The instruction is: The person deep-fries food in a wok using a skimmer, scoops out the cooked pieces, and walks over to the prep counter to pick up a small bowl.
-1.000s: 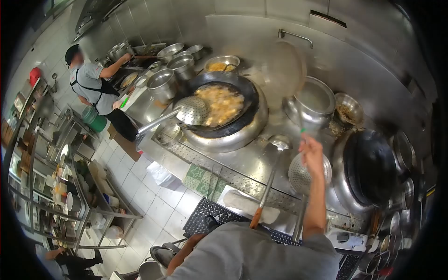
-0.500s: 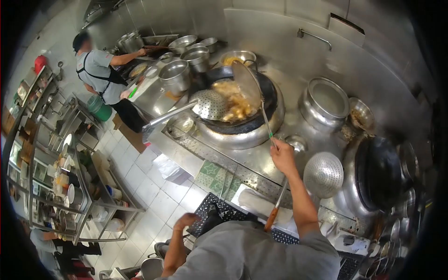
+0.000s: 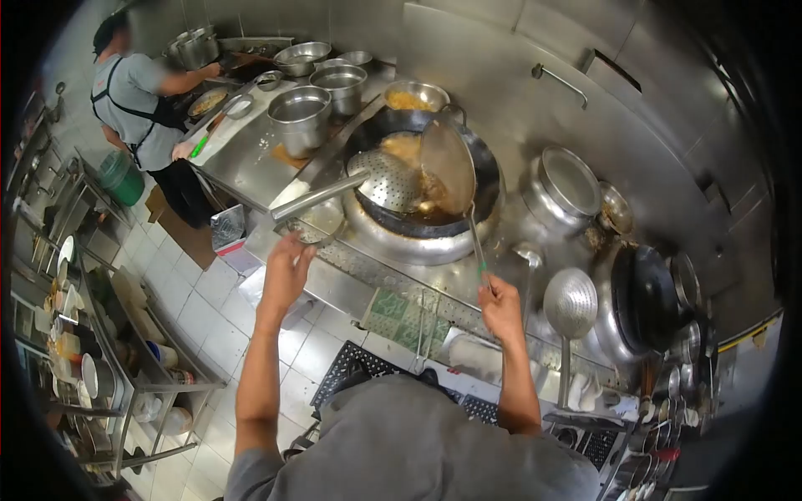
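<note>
My right hand [image 3: 501, 307] is closed round the handle of a round wire-mesh skimmer [image 3: 445, 163], which stands tilted on edge over the wok. In the dark wok [image 3: 486, 160], brown food pieces [image 3: 404, 148] lie in bubbling liquid, partly hidden by the tools. A large perforated scoop [image 3: 386, 181] lies across the wok's left side, its thick metal handle pointing toward me. Just below the end of that handle is my left hand [image 3: 286, 269], thumb and fingers apart, with nothing seen in it.
A co-worker [image 3: 138, 108] stands at the far left stove. Steel pots [image 3: 299, 119] and a bowl of yellow food [image 3: 409, 98] sit behind the wok. Rightward are a large steel pot [image 3: 568, 188], another perforated scoop [image 3: 571, 302] and a second dark wok [image 3: 652, 292]. Shelving [image 3: 159, 388] stands left.
My left hand has risen from beside my body to near the scoop's handle end. The scoop sits further over the wok. My right hand keeps its grip on the skimmer. The view has shifted.
</note>
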Demonstrator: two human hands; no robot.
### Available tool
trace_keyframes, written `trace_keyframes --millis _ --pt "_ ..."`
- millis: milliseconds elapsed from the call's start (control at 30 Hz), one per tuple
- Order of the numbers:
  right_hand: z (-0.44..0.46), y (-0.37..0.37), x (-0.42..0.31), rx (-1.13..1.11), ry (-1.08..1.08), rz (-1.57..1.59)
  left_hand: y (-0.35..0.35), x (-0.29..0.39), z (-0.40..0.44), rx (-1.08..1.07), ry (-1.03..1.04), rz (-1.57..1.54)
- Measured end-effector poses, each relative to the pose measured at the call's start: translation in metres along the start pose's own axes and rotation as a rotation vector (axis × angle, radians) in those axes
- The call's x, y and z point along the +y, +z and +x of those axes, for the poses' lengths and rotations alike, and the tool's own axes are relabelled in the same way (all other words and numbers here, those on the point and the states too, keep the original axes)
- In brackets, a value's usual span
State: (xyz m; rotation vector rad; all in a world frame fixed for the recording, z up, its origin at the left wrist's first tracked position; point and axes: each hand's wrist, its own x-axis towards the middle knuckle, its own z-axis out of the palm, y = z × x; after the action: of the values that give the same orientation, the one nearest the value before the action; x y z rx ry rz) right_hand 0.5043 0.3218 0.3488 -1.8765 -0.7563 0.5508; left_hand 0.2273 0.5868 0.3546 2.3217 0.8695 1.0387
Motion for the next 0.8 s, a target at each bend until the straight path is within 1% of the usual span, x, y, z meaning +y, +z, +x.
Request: trace_keyframes --millis 33,67,133,167,200,233,267,300,333,367,400,433,467,500,567,667,700,733,767,800 --pt "0.002 0.007 0.0 0.063 -0.085 -0.087 0.002 -0.007 0.011 0.031 0.103 0.113" --pt "0.001 0.013 -0.003 0.124 -0.17 -0.176 0.002 -0.011 0.021 0.02 0.101 0.101" --pt "-0.013 0.021 -0.023 0.173 -0.137 -0.244 0.001 -0.018 0.04 0.009 0.228 0.376" --pt "-0.019 0.024 -0.032 0.218 -0.118 -0.303 0.003 -0.026 0.047 0.003 0.23 0.368" --pt "-0.023 0.028 -0.032 0.225 -0.114 -0.305 0.007 -0.036 0.054 0.02 0.283 0.478" --pt "-0.028 0.032 -0.032 0.227 -0.12 -0.237 0.011 -0.046 0.061 0.038 0.339 0.588" --pt "-0.034 0.036 -0.032 0.23 -0.125 -0.17 0.013 -0.055 0.068 0.034 0.347 0.581" --pt "-0.038 0.041 -0.035 0.241 -0.119 -0.172 0.015 -0.062 0.074 -0.096 0.263 0.554" --pt "-0.043 0.047 -0.041 0.209 -0.061 -0.08 0.018 -0.066 0.079 -0.225 0.179 0.527" --pt "-0.046 0.051 -0.044 0.177 -0.003 0.013 0.021 -0.069 0.083 -0.229 0.188 0.522" --pt "-0.045 0.055 -0.043 0.187 0.001 0.014 0.024 -0.072 0.086 -0.213 0.185 0.585" --pt "-0.04 0.059 -0.04 0.19 -0.038 -0.122 0.026 -0.074 0.09 -0.196 0.184 0.648" --pt "-0.033 0.063 -0.037 0.191 -0.075 -0.257 0.027 -0.077 0.094 -0.197 0.195 0.646" --pt "-0.026 0.065 -0.035 0.203 -0.069 -0.252 0.028 -0.082 0.099 -0.234 0.215 0.671" --pt "-0.019 0.067 -0.032 0.292 -0.227 -0.355 0.025 -0.079 0.098 -0.278 0.25 0.695" --pt "-0.028 0.063 -0.045 0.346 -0.245 -0.385 0.011 -0.067 0.101 -0.327 0.247 0.658" --pt "-0.033 0.061 -0.052 0.354 -0.241 -0.382 0.006 -0.061 0.102 -0.315 0.273 0.669" --pt "-0.039 0.059 -0.06 0.322 -0.191 -0.329 0.003 -0.058 0.102 -0.303 0.298 0.68" --pt "-0.042 0.057 -0.064 0.289 -0.144 -0.278 0.003 -0.058 0.103 -0.304 0.305 0.678" --pt "-0.041 0.056 -0.062 0.295 -0.143 -0.278 0.002 -0.058 0.104 -0.331 0.283 0.663"
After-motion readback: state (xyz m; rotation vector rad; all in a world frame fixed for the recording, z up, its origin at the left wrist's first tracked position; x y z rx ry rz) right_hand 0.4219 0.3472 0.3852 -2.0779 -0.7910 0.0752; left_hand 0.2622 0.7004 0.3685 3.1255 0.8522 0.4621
